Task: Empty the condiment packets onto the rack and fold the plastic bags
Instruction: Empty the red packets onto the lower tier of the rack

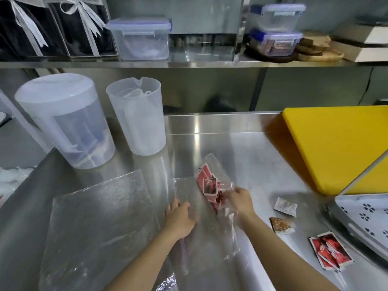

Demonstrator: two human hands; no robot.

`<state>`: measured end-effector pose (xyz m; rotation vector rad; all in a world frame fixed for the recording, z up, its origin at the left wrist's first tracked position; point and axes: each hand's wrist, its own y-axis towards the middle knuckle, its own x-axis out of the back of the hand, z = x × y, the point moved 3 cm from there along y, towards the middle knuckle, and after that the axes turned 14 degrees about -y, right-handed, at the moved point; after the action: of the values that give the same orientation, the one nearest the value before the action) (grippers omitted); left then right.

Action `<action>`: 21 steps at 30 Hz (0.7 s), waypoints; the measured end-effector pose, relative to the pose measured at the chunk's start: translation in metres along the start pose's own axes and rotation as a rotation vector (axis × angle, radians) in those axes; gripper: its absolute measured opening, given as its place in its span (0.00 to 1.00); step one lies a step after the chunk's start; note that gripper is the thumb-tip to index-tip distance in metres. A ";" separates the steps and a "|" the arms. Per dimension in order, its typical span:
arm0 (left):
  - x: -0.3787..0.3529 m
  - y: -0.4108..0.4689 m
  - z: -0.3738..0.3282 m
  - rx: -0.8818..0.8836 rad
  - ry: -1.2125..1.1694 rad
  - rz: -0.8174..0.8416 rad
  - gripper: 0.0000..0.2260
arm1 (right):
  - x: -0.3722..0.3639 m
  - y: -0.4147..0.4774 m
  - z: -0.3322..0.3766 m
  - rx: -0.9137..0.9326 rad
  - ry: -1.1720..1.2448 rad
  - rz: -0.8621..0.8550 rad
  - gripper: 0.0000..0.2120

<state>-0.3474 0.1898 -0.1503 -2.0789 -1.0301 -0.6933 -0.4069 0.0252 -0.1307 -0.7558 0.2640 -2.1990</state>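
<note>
A clear plastic bag (225, 222) lies on the steel counter with red condiment packets (206, 184) inside its far end. My right hand (240, 201) pinches that bag beside the packets. My left hand (180, 217) rests flat, fingers spread, on a second clear bag (186, 192) just to the left. A larger flat plastic bag (98, 223) is spread at the left. Loose packets lie at the right: a white one (286, 206), a brown one (281, 225) and red ones (329, 250). The white perforated rack (365, 215) sits at the right edge.
Two translucent plastic jugs (65, 120) (139, 116) stand at the back left of the counter (241, 143). A yellow cutting board (340, 143) lies at the back right, touching the rack. A shelf above holds lidded containers (142, 38) and black bags.
</note>
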 end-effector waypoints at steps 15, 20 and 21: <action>-0.009 0.004 0.008 -0.027 0.174 -0.138 0.28 | 0.034 -0.005 0.017 0.574 -1.216 -0.094 0.14; -0.020 -0.003 0.015 -0.210 0.307 -0.130 0.30 | -0.011 -0.017 -0.012 0.329 -1.253 0.050 0.36; -0.022 -0.004 0.018 -0.203 0.316 -0.127 0.33 | -0.018 -0.018 -0.021 0.300 -1.293 0.037 0.40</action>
<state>-0.3600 0.1957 -0.1758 -1.9971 -0.9476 -1.1923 -0.4208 0.0492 -0.1477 -1.7433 -0.6689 -1.2774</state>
